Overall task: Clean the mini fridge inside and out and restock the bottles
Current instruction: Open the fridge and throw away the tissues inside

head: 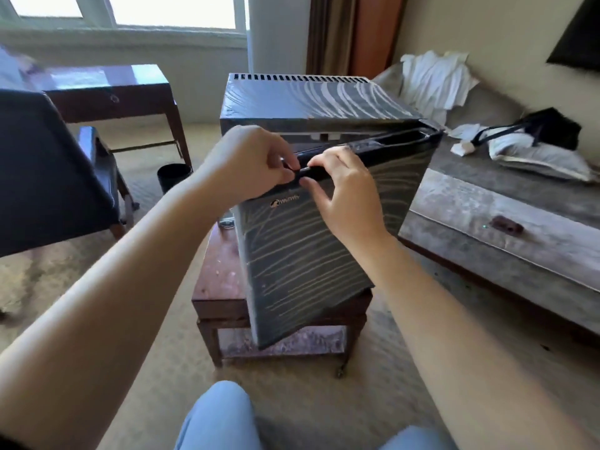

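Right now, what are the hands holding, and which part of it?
Both the left hand and the right hand pinch the mini fridge door at its top edge, close together.

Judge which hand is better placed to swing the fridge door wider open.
Left, probably. The left hand pinches the top edge of the door near its free end, farthest from the hinge side at the right. The right hand pinches the same edge nearer the middle.

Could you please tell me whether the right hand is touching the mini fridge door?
Touching. In the head view the right hand pinches the upper edge of the mini fridge door, forefinger on top and thumb against the front.
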### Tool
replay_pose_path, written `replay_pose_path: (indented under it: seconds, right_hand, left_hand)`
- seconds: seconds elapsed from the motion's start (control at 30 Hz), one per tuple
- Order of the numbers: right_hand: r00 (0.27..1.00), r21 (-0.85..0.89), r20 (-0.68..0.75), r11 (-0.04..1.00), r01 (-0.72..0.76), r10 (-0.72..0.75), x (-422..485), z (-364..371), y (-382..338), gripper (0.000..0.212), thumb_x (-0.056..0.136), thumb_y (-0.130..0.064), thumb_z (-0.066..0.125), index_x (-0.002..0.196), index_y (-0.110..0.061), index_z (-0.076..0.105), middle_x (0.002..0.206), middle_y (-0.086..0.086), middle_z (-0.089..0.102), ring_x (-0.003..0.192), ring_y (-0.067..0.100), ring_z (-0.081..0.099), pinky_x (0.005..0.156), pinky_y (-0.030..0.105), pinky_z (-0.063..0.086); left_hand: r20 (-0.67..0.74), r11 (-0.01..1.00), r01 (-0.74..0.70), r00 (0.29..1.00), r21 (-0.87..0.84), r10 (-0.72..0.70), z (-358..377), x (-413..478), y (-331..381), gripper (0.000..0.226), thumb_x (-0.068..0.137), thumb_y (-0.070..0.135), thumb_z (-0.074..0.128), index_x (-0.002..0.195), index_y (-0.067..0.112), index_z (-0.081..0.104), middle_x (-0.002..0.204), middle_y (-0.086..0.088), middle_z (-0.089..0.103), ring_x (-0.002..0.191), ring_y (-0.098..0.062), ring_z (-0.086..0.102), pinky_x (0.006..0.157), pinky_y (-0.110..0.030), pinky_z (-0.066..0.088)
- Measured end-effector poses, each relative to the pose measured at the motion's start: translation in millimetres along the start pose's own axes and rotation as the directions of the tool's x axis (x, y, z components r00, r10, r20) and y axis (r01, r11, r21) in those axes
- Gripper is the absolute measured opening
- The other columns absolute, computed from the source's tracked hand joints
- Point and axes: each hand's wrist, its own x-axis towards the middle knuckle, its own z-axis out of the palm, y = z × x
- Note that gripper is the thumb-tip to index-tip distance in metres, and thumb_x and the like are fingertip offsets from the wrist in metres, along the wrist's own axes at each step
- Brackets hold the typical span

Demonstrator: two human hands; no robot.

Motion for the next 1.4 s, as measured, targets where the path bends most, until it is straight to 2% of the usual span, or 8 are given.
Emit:
replay_pose_path:
  seconds: [0.13, 0.27, 0.53, 0.63, 0.8, 0.97, 1.27, 1.4]
  right_hand:
    - [0.999, -0.033, 0.04, 0.999, 0.024, -0.022, -32.7, -39.6, 3.0, 0.03, 0.09, -0.032, 0.061, 0.114, -0.014, 0.067, 0.116, 0.002, 0.063, 0.114, 0.02, 0.056, 0.099, 0.043, 0.043]
    - [0.993, -0.073, 0.104, 0.996, 0.06, -0.052, -55.7, -84.7, 15.7, 0.038, 0.092, -0.041, 0.053, 0.12, -0.02, 0.065, 0.122, -0.004, 0.063, 0.121, 0.018, 0.048, 0.103, 0.039, 0.039]
    - [0.957, 0.122, 0.212, 0.966, -0.229, 0.2, -89.4, -171.6, 35.0, 0.044, 0.096, -0.057, 0.039, 0.116, -0.029, 0.067, 0.121, -0.019, 0.06, 0.117, -0.004, 0.05, 0.102, 0.013, 0.034]
    - [0.903, 0.145, 0.31, 0.924, -0.354, 0.297, -93.1, -210.4, 27.4, 0.036, 0.09, -0.051, 0.044, 0.111, -0.032, 0.067, 0.091, -0.035, 0.062, 0.087, -0.02, 0.055, 0.08, 0.005, 0.039]
    - [0.853, -0.09, 0.346, 0.918, -0.385, 0.392, -99.6, -255.8, 14.0, 0.029, 0.086, -0.055, 0.057, 0.108, -0.038, 0.067, 0.08, -0.035, 0.061, 0.075, -0.013, 0.053, 0.066, 0.018, 0.038]
    - [0.847, -0.494, 0.303, 0.832, -0.253, 0.438, -108.4, -262.6, 14.9, 0.043, 0.086, -0.046, 0.065, 0.124, -0.027, 0.061, 0.131, -0.005, 0.058, 0.119, 0.017, 0.052, 0.094, 0.033, 0.044]
    - [0.862, -0.696, 0.026, 0.628, -0.347, 0.505, -117.4, -263.9, 51.1, 0.041, 0.09, 0.0, 0.056, 0.125, -0.019, 0.061, 0.114, 0.013, 0.06, 0.107, 0.03, 0.054, 0.071, 0.031, 0.042]
    - [0.856, -0.651, -0.094, 0.619, -0.439, 0.508, -122.3, -268.6, 92.5, 0.044, 0.083, 0.004, 0.056, 0.124, -0.014, 0.062, 0.118, 0.014, 0.063, 0.116, 0.032, 0.05, 0.085, 0.035, 0.044]
  left_hand:
    - [-0.035, 0.986, -0.16, 0.987, -0.047, 0.158, 3.3, -38.4, 33.3, 0.013, 0.079, 0.039, 0.072, 0.09, 0.034, 0.074, 0.074, 0.02, 0.061, 0.079, -0.006, 0.055, 0.071, -0.017, 0.038]
    - [0.012, 0.947, -0.318, 0.948, -0.045, 0.318, -0.5, -56.3, 54.9, 0.039, 0.084, 0.067, 0.044, 0.089, 0.042, 0.072, 0.086, 0.016, 0.069, 0.089, -0.006, 0.044, 0.075, -0.028, 0.04]
    - [-0.086, 0.904, -0.413, 0.91, -0.108, 0.406, 51.5, -74.0, 75.7, 0.036, 0.09, 0.043, 0.05, 0.105, 0.021, 0.073, 0.109, 0.006, 0.069, 0.104, -0.013, 0.059, 0.096, -0.033, 0.046]
    - [-0.011, 0.92, -0.378, 0.925, -0.103, 0.379, 75.0, -72.4, 76.6, 0.019, 0.09, 0.029, 0.061, 0.105, 0.023, 0.072, 0.107, 0.008, 0.069, 0.104, -0.016, 0.059, 0.093, -0.039, 0.048]
    - [0.055, 0.927, -0.359, 0.929, -0.108, 0.366, 100.1, -69.5, 90.2, 0.021, 0.091, 0.027, 0.062, 0.109, 0.027, 0.07, 0.109, 0.01, 0.068, 0.106, -0.014, 0.057, 0.095, -0.033, 0.046]
    - [0.102, 0.94, -0.314, 0.939, -0.132, 0.328, 120.5, -65.9, 98.5, 0.022, 0.09, 0.028, 0.062, 0.11, 0.026, 0.07, 0.105, 0.009, 0.068, 0.102, -0.014, 0.058, 0.091, -0.035, 0.048]
    - [0.152, 0.941, -0.298, 0.934, -0.16, 0.322, 136.7, -71.3, 95.3, 0.022, 0.091, 0.029, 0.061, 0.111, 0.024, 0.069, 0.108, 0.009, 0.066, 0.107, -0.013, 0.054, 0.093, -0.033, 0.047]
    - [0.177, 0.954, -0.261, 0.942, -0.147, 0.285, 140.7, -70.2, 79.7, 0.022, 0.09, 0.03, 0.062, 0.11, 0.026, 0.069, 0.109, 0.008, 0.067, 0.106, -0.014, 0.056, 0.092, -0.033, 0.048]
